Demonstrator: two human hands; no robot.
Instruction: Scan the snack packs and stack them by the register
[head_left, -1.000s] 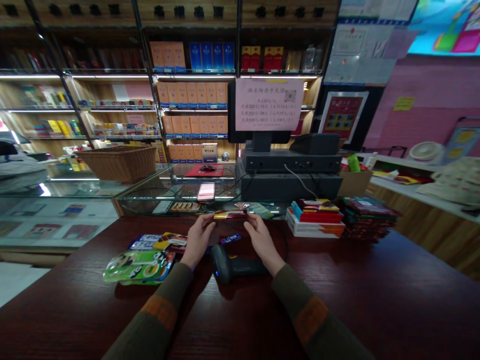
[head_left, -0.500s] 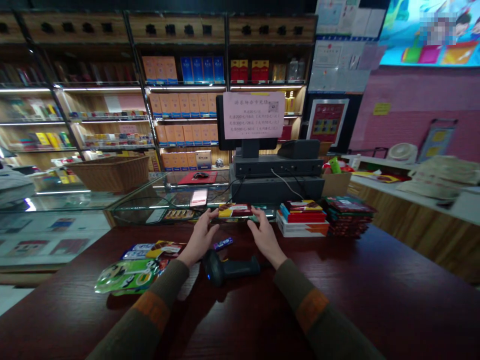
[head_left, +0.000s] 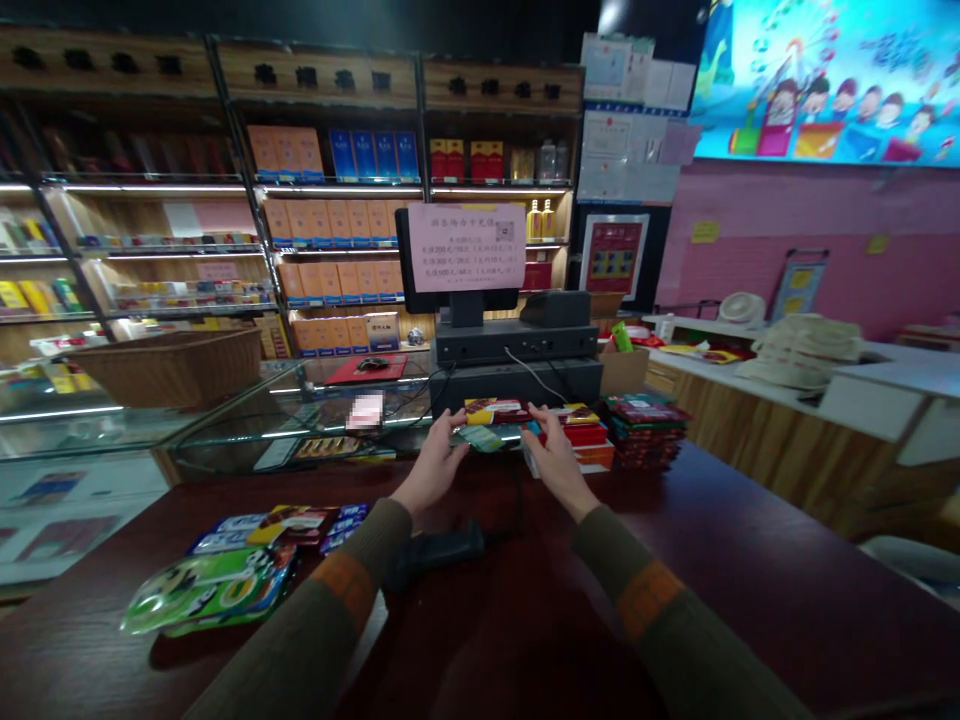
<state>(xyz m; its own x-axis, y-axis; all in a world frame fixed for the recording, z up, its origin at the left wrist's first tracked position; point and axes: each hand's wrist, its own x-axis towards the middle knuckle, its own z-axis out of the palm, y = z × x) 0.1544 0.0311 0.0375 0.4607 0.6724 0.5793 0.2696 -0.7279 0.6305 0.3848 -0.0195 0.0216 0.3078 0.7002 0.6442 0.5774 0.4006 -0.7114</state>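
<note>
My left hand (head_left: 433, 468) and my right hand (head_left: 561, 464) are raised over the far part of the dark table. Between their fingertips they hold a flat yellow-and-brown snack packet (head_left: 496, 411) by its two ends. Just beyond my right hand stands a stack of boxes (head_left: 596, 456), orange and white at the side, with another yellow packet on top. A black handheld scanner (head_left: 442, 548) lies below the hands, partly behind my left sleeve. To the left lie a green panda-printed bag (head_left: 217, 590), a yellow-and-brown packet (head_left: 296, 524) and blue-purple packets (head_left: 345, 527).
A pile of dark red-and-green packets (head_left: 646, 432) stands right of the boxes. Behind are a cash register (head_left: 517, 345) with a paper sign (head_left: 466, 248), a glass counter (head_left: 277, 405), a wicker basket (head_left: 176, 368) and a phone (head_left: 365, 412).
The view has swung right. Both hands, with the packet, have moved rightward over the table towards the box stack. The scanner is now more covered by my left sleeve.
</note>
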